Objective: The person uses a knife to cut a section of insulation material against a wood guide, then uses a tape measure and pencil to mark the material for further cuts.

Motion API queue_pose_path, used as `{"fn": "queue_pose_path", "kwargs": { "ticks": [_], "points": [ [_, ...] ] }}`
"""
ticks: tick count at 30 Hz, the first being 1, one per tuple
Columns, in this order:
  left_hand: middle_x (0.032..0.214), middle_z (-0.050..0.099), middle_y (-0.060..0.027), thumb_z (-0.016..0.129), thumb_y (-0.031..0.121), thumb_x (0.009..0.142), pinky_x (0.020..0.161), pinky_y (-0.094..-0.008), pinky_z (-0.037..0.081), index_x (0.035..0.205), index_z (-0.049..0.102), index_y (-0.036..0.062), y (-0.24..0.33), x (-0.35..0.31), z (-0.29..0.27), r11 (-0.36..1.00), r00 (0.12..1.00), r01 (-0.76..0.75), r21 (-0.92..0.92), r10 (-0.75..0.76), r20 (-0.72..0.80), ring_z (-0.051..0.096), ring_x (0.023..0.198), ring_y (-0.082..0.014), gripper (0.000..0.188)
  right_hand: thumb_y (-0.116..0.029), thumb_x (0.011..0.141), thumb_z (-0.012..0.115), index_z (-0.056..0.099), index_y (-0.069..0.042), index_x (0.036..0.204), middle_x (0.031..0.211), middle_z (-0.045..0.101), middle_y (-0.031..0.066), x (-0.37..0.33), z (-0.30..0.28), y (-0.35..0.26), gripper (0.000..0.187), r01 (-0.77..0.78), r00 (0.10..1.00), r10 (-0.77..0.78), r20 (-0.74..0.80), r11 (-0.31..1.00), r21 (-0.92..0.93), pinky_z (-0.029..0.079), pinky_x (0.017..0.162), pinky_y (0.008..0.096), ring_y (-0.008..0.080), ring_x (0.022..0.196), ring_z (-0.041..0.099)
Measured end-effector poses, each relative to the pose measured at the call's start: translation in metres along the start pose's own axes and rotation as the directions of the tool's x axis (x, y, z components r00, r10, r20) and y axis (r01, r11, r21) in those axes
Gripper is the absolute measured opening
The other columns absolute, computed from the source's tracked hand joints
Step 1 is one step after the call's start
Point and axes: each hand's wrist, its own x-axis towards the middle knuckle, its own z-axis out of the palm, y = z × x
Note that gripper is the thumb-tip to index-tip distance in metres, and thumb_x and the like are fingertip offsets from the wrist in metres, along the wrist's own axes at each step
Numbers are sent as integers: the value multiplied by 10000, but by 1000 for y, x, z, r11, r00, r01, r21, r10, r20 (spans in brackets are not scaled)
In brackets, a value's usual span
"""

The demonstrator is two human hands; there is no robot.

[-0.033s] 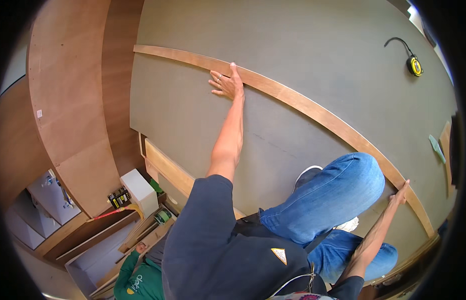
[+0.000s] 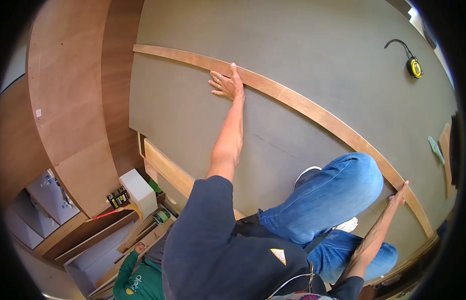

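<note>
A long, thin wooden strip lies across a large grey-green panel; it looks curved in this wide view. My left hand, with a ring on one finger, rests at the strip's near edge toward its left part. Its thumb lies over the wood and its other fingers are spread on the panel. Farther right, my right hand pinches the strip close to its right end, thumb on top and fingers curled at the near edge. My bent knee in jeans comes up beside the strip, between the two hands.
A yellow-and-black tape measure with a dark strap lies on the panel's far right. A pale green scrap is at the right edge. At lower left are a co-worker's green sleeve, a white box, boards and brown plywood.
</note>
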Motion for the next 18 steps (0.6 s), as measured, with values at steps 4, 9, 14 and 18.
{"fn": "queue_pose_path", "kwargs": {
  "ticks": [4,9,14,18],
  "points": [
    [1612,234,-100,532,734,807,1183,-562,-25,1545,193,20,9,-3,-12,1000,1000,28,-13,-28,12,64,1509,-329,1081,-458,629,900,487,105,1271,1229,587,167,10,4,9,948,-21,998,20,-60,1000,-16,549,818,419,255,990,615],
    [1605,248,-109,581,683,798,1189,-553,-22,1540,210,21,9,-4,-14,999,999,1,-40,-3,-41,86,1507,-327,1062,-436,643,898,501,118,1249,1233,584,177,22,5,15,913,28,981,-36,-192,999,-46,556,849,451,275,1008,618],
    [1544,322,-190,517,673,864,1165,-631,48,1504,308,36,-10,7,3,991,987,-54,126,72,-141,186,1471,-379,927,-137,868,674,642,-1,1112,1126,661,163,15,6,17,282,-272,844,48,535,896,349,468,1002,508,335,1185,567],
    [1421,463,-189,513,744,823,1103,-642,178,1391,447,14,-21,14,16,945,973,-215,245,227,-25,372,1336,-376,928,-468,748,736,413,-11,1360,1346,471,233,-10,7,35,830,158,980,-169,106,982,99,364,1088,463,327,1308,431]
  ]
}}
